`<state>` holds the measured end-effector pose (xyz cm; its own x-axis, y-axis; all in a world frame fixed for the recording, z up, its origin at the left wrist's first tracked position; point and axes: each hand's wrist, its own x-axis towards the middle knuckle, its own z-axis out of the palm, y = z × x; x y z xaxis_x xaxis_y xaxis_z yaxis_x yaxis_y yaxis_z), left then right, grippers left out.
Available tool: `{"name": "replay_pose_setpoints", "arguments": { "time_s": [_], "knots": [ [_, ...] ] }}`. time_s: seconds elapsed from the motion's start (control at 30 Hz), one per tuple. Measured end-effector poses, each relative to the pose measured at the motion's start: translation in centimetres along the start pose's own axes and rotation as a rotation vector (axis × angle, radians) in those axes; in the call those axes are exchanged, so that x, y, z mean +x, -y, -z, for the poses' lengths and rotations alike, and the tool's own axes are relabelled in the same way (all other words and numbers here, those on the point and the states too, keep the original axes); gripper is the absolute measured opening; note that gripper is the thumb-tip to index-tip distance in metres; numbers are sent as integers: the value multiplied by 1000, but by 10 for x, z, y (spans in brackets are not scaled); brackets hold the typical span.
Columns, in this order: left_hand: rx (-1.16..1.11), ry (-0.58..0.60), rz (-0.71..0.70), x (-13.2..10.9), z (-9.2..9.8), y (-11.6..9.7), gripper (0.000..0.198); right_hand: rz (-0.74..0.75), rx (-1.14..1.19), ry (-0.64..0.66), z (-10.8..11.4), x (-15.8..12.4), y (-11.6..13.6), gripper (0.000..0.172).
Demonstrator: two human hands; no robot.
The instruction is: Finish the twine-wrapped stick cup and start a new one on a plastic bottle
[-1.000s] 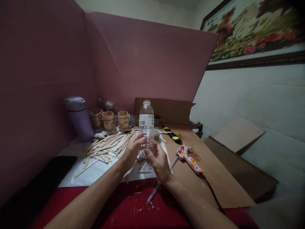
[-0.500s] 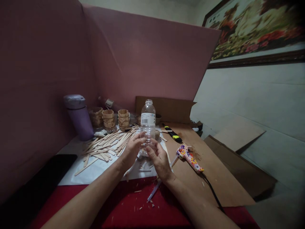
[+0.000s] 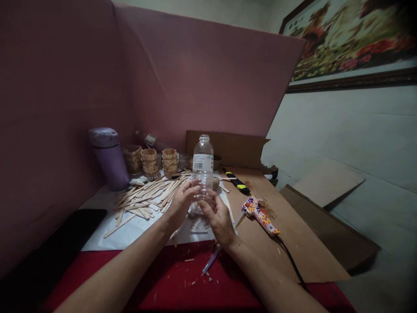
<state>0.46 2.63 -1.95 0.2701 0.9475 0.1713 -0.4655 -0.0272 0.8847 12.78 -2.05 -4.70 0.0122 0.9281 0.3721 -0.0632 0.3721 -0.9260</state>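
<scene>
A clear plastic bottle (image 3: 202,163) with a white label and no cap stands upright on the white sheet (image 3: 97,232). My left hand (image 3: 181,205) wraps round its lower part from the left. My right hand (image 3: 217,217) cups the same lower part from the right, fingers curled against it. A pile of wooden craft sticks (image 3: 146,199) lies just left of my left hand. A flower-patterned glue gun (image 3: 259,215) rests on brown cardboard (image 3: 293,248) to the right of my right hand.
Three small stick-built cups (image 3: 150,161) and a purple flask (image 3: 110,158) stand at the back left. A black-and-yellow cutter (image 3: 236,182) lies behind the glue gun. A dark phone (image 3: 70,237) lies at the left. Pink boards wall off the back and left.
The bottle has turned slightly in my hands, its label now facing more to the left. Both hands stay in the same place.
</scene>
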Motion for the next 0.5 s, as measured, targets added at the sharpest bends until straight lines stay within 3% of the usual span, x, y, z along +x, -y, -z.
{"name": "replay_pose_setpoints", "arguments": {
  "time_s": [0.1,0.2,0.27,0.37,0.5],
  "knots": [
    [222,-14,-106,11,18,-13,47,-36,15,-78,0,1,2,58],
    [717,-274,-252,25,47,-32,38,-43,-44,-150,3,1,5,63],
    [1277,-379,-113,30,65,-40,26,-53,-76,-167,4,2,8,62],
    [1502,-369,23,29,75,-38,13,-58,-82,-168,5,3,8,58],
    [1670,-411,125,23,67,-28,8,-41,-54,-150,4,2,6,60]
  ]
}}
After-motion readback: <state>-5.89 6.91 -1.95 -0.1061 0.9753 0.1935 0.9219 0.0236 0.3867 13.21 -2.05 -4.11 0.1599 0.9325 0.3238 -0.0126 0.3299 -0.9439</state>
